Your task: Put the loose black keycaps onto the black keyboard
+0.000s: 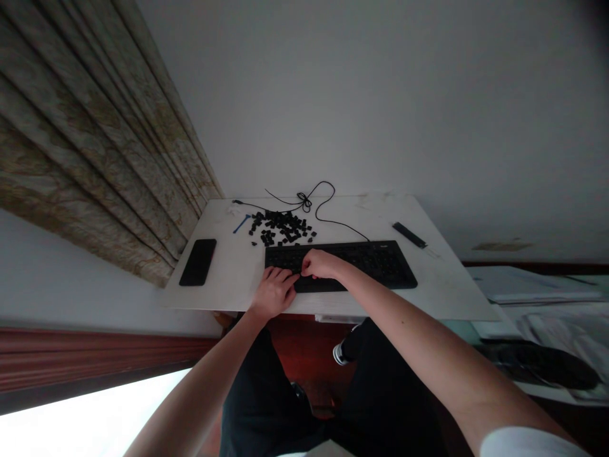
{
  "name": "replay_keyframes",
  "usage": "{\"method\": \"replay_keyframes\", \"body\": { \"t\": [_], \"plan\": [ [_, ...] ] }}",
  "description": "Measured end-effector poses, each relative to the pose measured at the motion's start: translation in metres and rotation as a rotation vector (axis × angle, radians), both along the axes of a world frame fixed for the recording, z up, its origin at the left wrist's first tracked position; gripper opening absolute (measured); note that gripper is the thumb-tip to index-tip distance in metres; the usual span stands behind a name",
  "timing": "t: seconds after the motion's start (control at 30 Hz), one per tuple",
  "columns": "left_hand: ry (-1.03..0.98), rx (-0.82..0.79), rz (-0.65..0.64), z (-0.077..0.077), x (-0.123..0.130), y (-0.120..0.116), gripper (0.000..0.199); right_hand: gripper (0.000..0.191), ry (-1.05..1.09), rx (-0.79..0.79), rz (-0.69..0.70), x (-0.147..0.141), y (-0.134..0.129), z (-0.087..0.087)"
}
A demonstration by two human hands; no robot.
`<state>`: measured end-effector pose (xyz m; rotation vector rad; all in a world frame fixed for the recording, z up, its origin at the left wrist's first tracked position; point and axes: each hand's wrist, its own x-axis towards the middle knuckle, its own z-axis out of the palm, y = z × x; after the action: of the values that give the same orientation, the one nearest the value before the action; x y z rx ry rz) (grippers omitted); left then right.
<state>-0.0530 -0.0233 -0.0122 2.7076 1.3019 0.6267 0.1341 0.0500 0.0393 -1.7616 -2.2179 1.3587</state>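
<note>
The keyboard (370,255) is touched by a spread left hand (273,292) and curled right hand (317,263), hold unclear, keys (282,222) at eleven o'clock.

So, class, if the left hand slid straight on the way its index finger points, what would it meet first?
Most likely the right hand, close ahead of the left hand at the keyboard. Whether the two hands touch now is too small to tell.

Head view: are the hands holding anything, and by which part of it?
Cannot tell: the right hand is curled over the keyboard, hiding any small piece. The left hand lies at its near-left corner, no grip visible.
</note>
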Motion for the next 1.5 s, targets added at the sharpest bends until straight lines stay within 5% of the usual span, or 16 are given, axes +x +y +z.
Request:
{"method": "replay_keyframes", "body": {
  "t": [0.33, 0.93, 1.4, 1.5],
  "plan": [
    [0.001, 0.005, 0.006, 0.001, 0.000, 0.000, 0.033, 0.007, 0.185, -0.082, -0.018, 0.014, 0.000, -0.011],
    [-0.019, 0.014, 0.002, -0.002, -0.001, 0.000, 0.033, 0.007, -0.062, -0.042, -0.037, -0.002, 0.000, -0.001],
    [-0.018, 0.012, 0.007, -0.002, 0.000, 0.000, 0.032, 0.003, 0.034, 0.010, 0.055, 0.006, 0.001, -0.008],
    [-0.025, 0.013, 0.014, -0.002, 0.000, 0.000, 0.031, 0.006, 0.126, -0.091, 0.009, 0.014, 0.003, -0.006]
  ]
}}
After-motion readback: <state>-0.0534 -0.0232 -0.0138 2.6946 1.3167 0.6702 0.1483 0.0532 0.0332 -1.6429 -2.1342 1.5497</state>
